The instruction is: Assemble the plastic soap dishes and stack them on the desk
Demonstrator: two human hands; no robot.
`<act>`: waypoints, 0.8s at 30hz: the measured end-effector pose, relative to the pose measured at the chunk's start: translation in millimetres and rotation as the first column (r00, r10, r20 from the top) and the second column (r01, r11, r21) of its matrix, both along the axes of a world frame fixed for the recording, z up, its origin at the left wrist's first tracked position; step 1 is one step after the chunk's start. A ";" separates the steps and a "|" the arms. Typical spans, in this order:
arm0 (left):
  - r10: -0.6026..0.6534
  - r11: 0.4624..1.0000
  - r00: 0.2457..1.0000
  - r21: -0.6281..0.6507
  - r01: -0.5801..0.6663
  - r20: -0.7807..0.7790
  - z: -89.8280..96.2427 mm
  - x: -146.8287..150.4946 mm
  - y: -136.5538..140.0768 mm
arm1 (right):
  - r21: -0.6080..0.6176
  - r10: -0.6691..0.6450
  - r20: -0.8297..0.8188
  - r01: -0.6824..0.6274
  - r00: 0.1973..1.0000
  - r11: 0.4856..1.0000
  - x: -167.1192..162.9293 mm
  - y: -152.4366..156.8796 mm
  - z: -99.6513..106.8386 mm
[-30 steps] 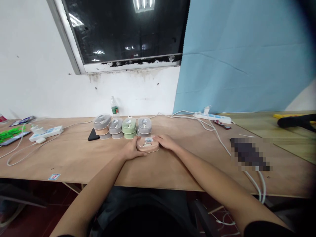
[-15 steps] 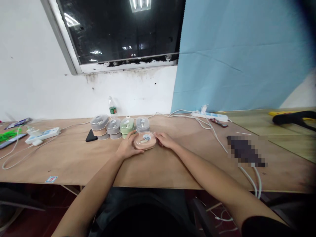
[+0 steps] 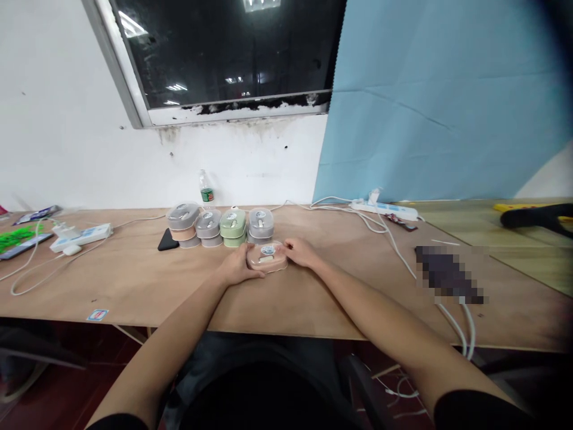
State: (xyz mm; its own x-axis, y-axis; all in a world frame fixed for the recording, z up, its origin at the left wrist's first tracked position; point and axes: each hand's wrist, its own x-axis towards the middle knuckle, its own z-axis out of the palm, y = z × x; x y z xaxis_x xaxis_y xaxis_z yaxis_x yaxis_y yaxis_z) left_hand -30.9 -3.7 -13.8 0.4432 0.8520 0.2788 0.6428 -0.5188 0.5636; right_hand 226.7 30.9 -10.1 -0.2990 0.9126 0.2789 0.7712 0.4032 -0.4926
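Observation:
A pink lidded lunch box [image 3: 267, 260] with a round sticker and a pale clip on its lid sits on the table in front of me. My left hand [image 3: 239, 264] is wrapped round its left side, the thumb along the near edge. At the box's upper right edge, my right hand [image 3: 301, 252] has its fingers curled and pinched against the lid's rim; the fingertips are partly hidden. Just behind stand more lidded boxes: a grey one [image 3: 261, 222], a green one [image 3: 233, 224], another grey one [image 3: 208, 227], and a stack [image 3: 182, 222] of grey and pink.
A black phone [image 3: 168, 240] lies left of the boxes, and a plastic bottle [image 3: 206, 187] stands behind them. Power strips [image 3: 87, 237] with white cables lie at left and at the back right [image 3: 389, 210]. A blurred dark object [image 3: 447, 275] rests on the right.
The view has shifted slightly. The pink box now tilts a little, its far side raised, with both hands still at its sides. The right fingers have risen a little along the lid's edge.

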 end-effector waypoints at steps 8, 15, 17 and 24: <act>-0.104 0.992 0.995 0.070 0.103 0.006 2.6 -1.4 0.4 | -0.101 0.054 -0.093 -0.064 0.994 0.993 3.9 5.0 -2.5; -0.035 0.887 0.999 0.461 0.032 0.000 24.4 -14.5 -1.0 | -0.279 -0.185 -0.322 0.094 0.928 0.956 13.4 14.5 -6.0; 0.124 0.785 0.981 0.589 -0.191 0.152 33.9 -24.0 4.0 | -0.278 -0.200 -0.340 0.105 0.919 0.955 14.4 16.5 -6.8; 0.748 0.503 0.644 0.494 -0.709 0.161 77.5 -44.9 25.4 | -0.235 -0.140 -0.304 0.068 0.943 0.970 12.9 17.9 -10.0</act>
State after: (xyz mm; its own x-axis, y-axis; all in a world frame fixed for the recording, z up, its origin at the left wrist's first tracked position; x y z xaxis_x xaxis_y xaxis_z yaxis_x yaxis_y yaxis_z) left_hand -75.8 21.7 63.7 -0.2381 0.6400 0.7306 0.9442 -0.0237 0.3285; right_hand 239.6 48.7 -20.1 -0.1285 0.9826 0.1340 0.5932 0.1845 -0.7837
